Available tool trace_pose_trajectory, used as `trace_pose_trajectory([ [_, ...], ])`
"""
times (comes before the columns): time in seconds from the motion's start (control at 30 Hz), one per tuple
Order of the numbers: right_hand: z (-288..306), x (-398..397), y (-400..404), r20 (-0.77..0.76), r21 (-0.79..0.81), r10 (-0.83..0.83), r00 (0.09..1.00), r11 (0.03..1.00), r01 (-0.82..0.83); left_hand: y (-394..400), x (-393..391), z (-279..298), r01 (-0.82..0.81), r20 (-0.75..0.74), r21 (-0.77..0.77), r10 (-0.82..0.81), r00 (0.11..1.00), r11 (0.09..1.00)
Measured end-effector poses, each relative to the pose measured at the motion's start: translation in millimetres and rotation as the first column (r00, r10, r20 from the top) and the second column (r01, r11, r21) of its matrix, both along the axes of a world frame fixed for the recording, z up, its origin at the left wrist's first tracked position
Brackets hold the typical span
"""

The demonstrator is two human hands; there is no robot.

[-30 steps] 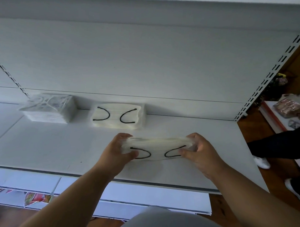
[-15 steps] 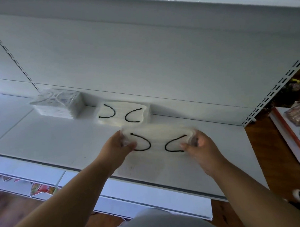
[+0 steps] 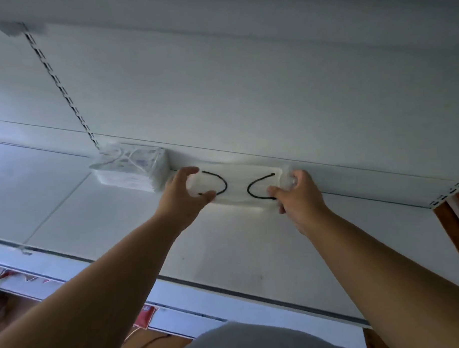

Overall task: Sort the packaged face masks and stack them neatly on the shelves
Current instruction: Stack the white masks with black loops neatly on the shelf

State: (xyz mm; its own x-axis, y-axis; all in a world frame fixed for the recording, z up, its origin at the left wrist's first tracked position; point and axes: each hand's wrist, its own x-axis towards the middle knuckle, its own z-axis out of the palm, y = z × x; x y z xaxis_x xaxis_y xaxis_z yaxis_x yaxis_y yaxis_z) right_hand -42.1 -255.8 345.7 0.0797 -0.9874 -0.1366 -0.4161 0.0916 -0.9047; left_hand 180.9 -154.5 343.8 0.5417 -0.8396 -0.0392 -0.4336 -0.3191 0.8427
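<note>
A clear pack of white face masks with black ear loops (image 3: pixel 236 185) lies at the back of the white shelf (image 3: pixel 225 247), on top of the matching stack seen earlier there. My left hand (image 3: pixel 183 195) pinches its left end, thumb on top. My right hand (image 3: pixel 299 194) grips its right end. A second stack of wrapped white masks (image 3: pixel 132 169) sits just to the left, almost touching my left hand.
The shelf's white back panel (image 3: pixel 246 95) rises right behind the packs, with a slotted upright (image 3: pixel 61 88) at the left and another at the far right (image 3: pixel 455 189). An upper shelf overhangs. Lower shelf edges and wooden floor show below.
Both hands carried the mask pack from the front of the shelf back and left, onto the stack with black ear loops against the back panel. The view shifted right.
</note>
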Motion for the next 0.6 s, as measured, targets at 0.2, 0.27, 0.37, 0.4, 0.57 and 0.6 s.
trace_pose_trajectory([
  [0.2, -8, 30, -2, -0.327, -0.150, -0.039, 0.944, 0.989, -0.011, -22, 40, -8, 0.266, 0.274, 0.161, -0.302, 0.913, 0.951],
  [0.27, -11, 31, 6, -0.423, -0.198, -0.002, 0.906, 0.976, -0.090, -27, 47, -11, 0.286, 0.339, 0.194, -0.338, 0.878, 0.938],
  [0.37, -15, 27, 16, -0.662, -0.250, -0.004, 0.749, 0.944, -0.216, -29, 53, -14, 0.328, 0.415, 0.209, -0.387, 0.823, 0.921],
  [0.4, -16, 25, 19, -0.714, -0.264, -0.009, 0.700, 0.930, -0.257, -30, 54, -14, 0.340, 0.427, 0.207, -0.398, 0.812, 0.917],
  [0.57, -23, 22, 22, -0.793, -0.379, 0.002, 0.609, 0.781, -0.496, -32, 57, -16, 0.346, 0.452, 0.219, -0.409, 0.793, 0.912],
  [0.6, -23, 23, 20, -0.788, -0.392, -0.008, 0.616, 0.778, -0.491, -33, 57, -16, 0.353, 0.457, 0.226, -0.419, 0.785, 0.908],
])
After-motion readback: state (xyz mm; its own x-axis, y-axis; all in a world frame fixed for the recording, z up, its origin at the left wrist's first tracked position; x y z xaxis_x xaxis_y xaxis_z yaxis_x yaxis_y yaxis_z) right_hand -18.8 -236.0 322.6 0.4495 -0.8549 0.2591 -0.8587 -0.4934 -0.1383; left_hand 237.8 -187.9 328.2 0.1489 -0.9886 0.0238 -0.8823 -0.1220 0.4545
